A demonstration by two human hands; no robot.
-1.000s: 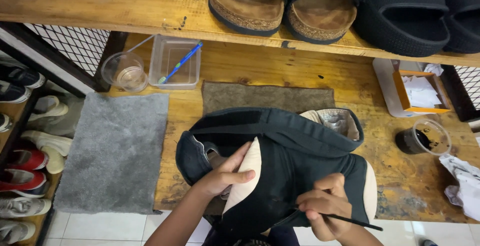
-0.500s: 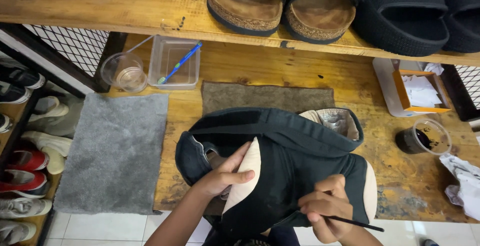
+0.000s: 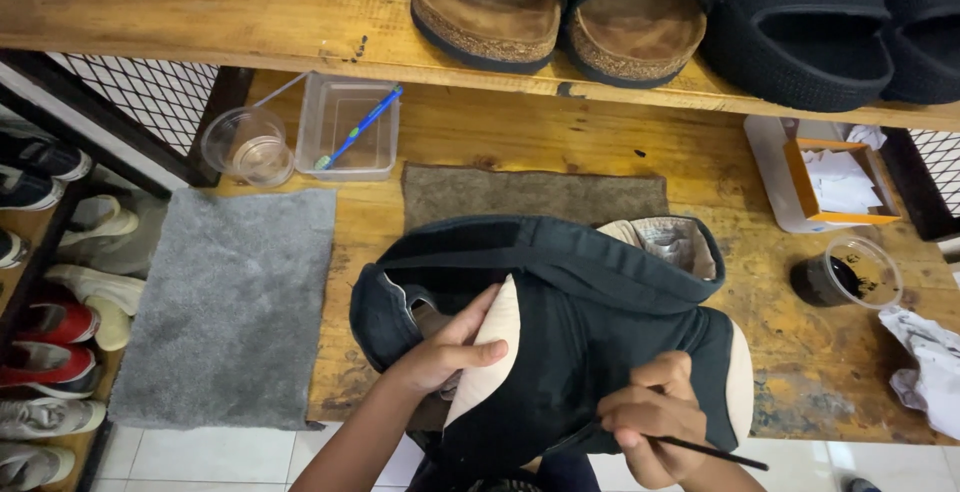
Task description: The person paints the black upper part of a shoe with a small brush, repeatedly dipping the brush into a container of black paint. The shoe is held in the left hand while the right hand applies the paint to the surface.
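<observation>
Dark canvas cap [image 3: 590, 352]: soft, creased cloth with a stiff cream-coloured brim; pale lining shows at the far opening. It lies at the near edge of the wooden tabletop [image 3: 560, 147], partly over a brown felt mat [image 3: 530, 192].

Left hand [image 3: 445, 357]: thumb and fingers pinch the cream brim edge, grip narrow and closed on the cap. Right hand [image 3: 650, 422]: fingers curled tight around a thin black brush [image 3: 700, 449], the handle pointing out to the right, the tip end against the dark cloth.

Surface: planked wood, amber, stained dark near a small clear cup of black liquid [image 3: 845, 274]. A grey shaggy mat [image 3: 225, 302] lies to the left. Behind it are a clear plastic cup [image 3: 248, 147] and a clear rectangular tray [image 3: 350, 127] holding a blue pen. A crumpled white cloth [image 3: 925, 362] sits at the right edge.

Room: a wooden shelf [image 3: 200, 12] above carries cork-soled sandals [image 3: 560, 7] and black slides [image 3: 830, 22]. Shoes stand on a rack at far left; the floor is tiled white.

Against the frames from a second earlier: both hands and the cap sit in almost the same places; the brush has barely shifted.
</observation>
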